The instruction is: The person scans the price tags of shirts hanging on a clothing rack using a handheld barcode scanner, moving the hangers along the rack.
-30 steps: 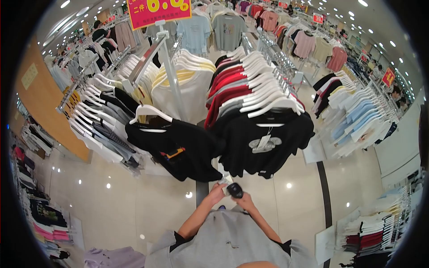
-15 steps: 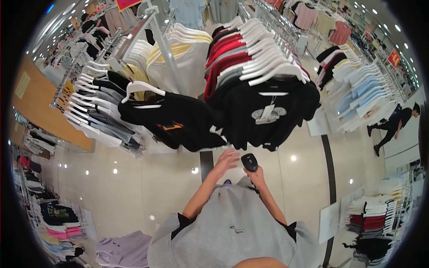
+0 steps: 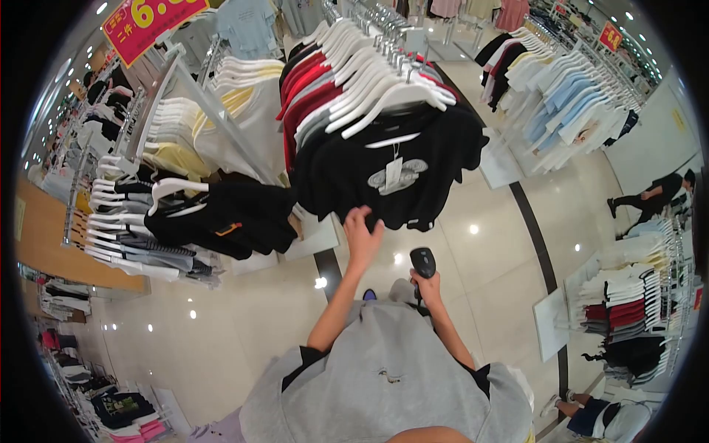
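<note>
My right hand (image 3: 428,286) is wrapped round the handle of a black handheld scanner (image 3: 423,263), held upright in front of my body. My left hand (image 3: 362,235) is raised at the lower hem of a black T-shirt (image 3: 340,166) with a grey print, its fingers apart and curved; whether they touch the cloth is unclear. A white tag (image 3: 394,172) hangs on the front of that shirt. Another black shirt (image 3: 251,210) with a small orange print hangs from a white hanger to the left.
Racks of shirts (image 3: 576,96) stand at the right and left. A red price sign (image 3: 140,29) hangs at upper left. A metal rack post (image 3: 221,118) slants between garments. A person in black (image 3: 653,196) is at far right, and another person (image 3: 602,417) at lower right.
The view has shifted, so the racks lie further left. My left hand has risen to the black shirt's hem. My right hand still holds the scanner. A person has appeared at lower right.
</note>
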A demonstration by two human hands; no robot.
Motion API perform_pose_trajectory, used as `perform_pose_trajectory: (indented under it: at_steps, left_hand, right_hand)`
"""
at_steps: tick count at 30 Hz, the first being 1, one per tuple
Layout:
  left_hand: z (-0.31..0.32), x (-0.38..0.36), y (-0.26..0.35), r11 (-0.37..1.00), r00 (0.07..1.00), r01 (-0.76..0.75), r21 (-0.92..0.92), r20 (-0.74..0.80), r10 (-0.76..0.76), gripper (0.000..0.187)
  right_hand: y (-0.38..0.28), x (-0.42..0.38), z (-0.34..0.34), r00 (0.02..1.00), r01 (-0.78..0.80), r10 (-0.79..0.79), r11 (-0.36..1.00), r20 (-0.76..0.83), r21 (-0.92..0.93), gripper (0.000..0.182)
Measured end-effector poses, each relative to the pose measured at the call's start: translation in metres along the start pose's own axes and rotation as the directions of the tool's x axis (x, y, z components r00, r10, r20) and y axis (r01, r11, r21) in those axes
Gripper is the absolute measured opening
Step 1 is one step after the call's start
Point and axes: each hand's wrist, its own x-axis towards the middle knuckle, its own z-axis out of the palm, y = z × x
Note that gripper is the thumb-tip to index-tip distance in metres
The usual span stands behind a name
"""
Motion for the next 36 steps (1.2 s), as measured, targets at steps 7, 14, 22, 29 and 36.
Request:
perform_pose_trajectory:
  at_steps: [7,14,22,29,36]
  left_hand:
    - [0.047,0.042,0.042,0.924,0.998,0.068,-0.375,0.034,-0.06,0.064]
    - [0.084,0.07,0.077,0.646,0.976,0.212,-0.734,0.199,-0.094,0.019]
    - [0.084,0.077,0.106,0.586,0.975,0.199,-0.785,0.098,-0.199,0.023]
    - [0.085,0.046,0.149,0.342,0.933,0.28,-0.897,0.169,-0.319,0.03]
    - [0.09,0.021,0.135,0.382,0.901,0.378,-0.843,0.24,-0.362,0.042]
  right_hand:
    - [-0.001,0.015,-0.025,1.0,0.012,-0.011,0.999,0.017,-0.051,0.012]
    - [-0.071,0.037,-0.05,0.981,0.117,-0.115,0.993,0.156,-0.007,0.014]
    - [-0.156,0.069,-0.086,0.908,0.106,-0.103,0.994,0.407,0.015,0.017]
    - [-0.181,0.087,-0.089,0.784,0.233,-0.169,0.972,0.597,-0.031,0.022]
    - [-0.184,0.09,-0.088,0.752,0.122,-0.094,0.993,0.652,0.002,0.018]
